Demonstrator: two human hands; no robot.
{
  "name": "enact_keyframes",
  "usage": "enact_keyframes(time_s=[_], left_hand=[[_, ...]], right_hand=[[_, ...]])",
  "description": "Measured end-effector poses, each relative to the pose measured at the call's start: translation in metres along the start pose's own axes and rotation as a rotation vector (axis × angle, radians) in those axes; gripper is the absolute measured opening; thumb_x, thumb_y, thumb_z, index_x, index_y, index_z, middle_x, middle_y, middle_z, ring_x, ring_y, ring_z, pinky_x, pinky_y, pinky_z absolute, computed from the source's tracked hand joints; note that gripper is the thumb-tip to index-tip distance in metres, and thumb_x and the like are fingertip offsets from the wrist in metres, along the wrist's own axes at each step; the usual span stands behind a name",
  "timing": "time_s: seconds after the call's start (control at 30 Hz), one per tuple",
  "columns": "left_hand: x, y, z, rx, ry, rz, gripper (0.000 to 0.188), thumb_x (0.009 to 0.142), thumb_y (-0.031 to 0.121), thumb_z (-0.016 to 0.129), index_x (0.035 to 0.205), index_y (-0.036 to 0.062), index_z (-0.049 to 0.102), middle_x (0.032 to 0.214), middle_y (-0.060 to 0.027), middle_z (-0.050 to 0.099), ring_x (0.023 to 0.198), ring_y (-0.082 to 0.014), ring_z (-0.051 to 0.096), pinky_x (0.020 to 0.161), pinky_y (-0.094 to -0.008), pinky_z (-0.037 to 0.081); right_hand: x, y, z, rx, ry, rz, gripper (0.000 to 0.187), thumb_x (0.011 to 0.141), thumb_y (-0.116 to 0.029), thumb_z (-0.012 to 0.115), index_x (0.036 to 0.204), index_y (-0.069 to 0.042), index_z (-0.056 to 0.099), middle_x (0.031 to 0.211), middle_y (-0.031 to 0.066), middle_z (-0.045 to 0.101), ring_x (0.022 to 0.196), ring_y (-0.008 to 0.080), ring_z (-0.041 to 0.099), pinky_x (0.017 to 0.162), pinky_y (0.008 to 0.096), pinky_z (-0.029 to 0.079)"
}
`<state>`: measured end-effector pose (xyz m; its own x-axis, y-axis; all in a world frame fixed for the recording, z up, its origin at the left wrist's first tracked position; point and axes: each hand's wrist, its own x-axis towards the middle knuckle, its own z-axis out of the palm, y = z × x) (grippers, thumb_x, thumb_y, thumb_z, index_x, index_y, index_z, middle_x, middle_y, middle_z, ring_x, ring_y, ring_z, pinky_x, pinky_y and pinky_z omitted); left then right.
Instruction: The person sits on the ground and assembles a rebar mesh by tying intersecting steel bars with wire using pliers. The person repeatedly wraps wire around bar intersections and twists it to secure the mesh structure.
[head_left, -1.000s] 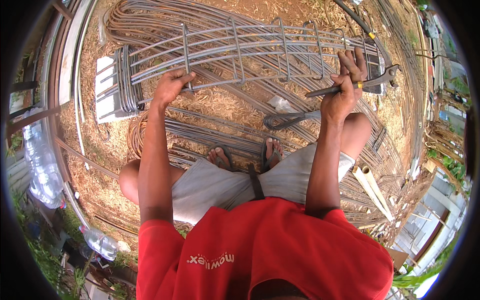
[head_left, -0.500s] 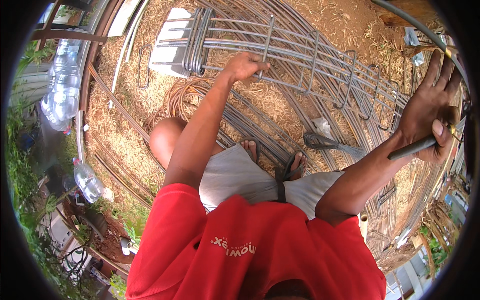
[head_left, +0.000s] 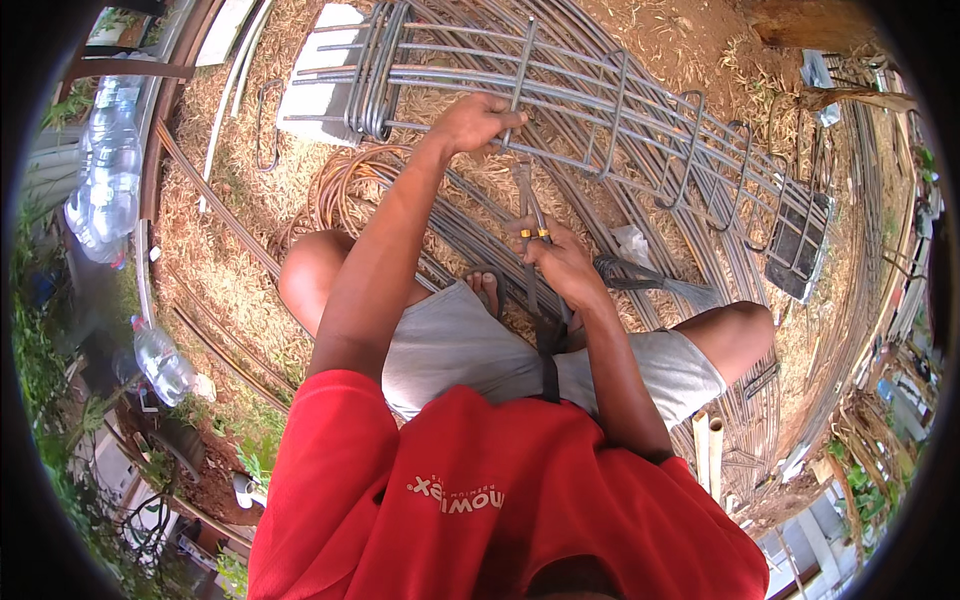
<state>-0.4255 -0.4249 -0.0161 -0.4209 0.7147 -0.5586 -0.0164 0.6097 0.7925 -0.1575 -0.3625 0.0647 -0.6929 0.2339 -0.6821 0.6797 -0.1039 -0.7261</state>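
Observation:
My left hand (head_left: pixel 478 122) is closed round a steel stirrup (head_left: pixel 523 65) where it meets the near long bar of a rebar cage (head_left: pixel 450 78). The cage lies across the ground ahead of me, with several stirrups bunched at its left end and others spaced along the bars to the right. Just below the near bar, my right hand (head_left: pixel 560 258) is closed on a pair of pincers (head_left: pixel 523 182) with yellow bands on the handles. The tool points up toward the cage near my left hand; its jaw tips are hard to make out.
A white block (head_left: pixel 318 108) props the cage's left end, and a dark slab (head_left: pixel 797 240) lies under its right end. Loose bars run beneath. A bundle of tie wire (head_left: pixel 660 280) and a rusty wire coil (head_left: pixel 345 180) lie near my feet. Plastic bottles (head_left: pixel 108 170) stand left.
My right hand has swung from the far right in to the cage beside my left hand, bringing the pincers. My left hand still holds the stirrup. The view has shifted slightly.

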Motion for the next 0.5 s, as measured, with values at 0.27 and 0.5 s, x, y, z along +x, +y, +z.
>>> enact_keyframes(time_s=[0.27,0.5], left_hand=[[-0.01,0.013,-0.001,0.061,0.032,-0.023,0.047,0.101,0.051,0.075,0.1,0.0048,0.083,0.081,-0.0073,0.073,0.069,-0.02,0.072,0.067,-0.0365,0.061],[-0.01,0.013,0.002,0.135,0.061,-0.023,0.051,0.101,0.056,0.071,0.1,0.0057,0.082,0.075,-0.009,0.072,0.07,-0.0219,0.073,0.073,-0.0393,0.058]], right_hand=[[0.041,-0.007,-0.009,-0.206,-0.041,0.03,0.034,0.098,-0.004,0.053,0.128,0.002,0.068,0.117,0.0153,0.074,0.099,0.0228,0.072,0.09,0.0393,0.058],[0.041,-0.056,-0.036,-0.061,-0.192,0.171,0.041,0.106,-0.011,0.053,0.141,0.009,0.047,0.117,0.0238,0.073,0.094,0.0327,0.079,0.076,0.0461,0.065]])
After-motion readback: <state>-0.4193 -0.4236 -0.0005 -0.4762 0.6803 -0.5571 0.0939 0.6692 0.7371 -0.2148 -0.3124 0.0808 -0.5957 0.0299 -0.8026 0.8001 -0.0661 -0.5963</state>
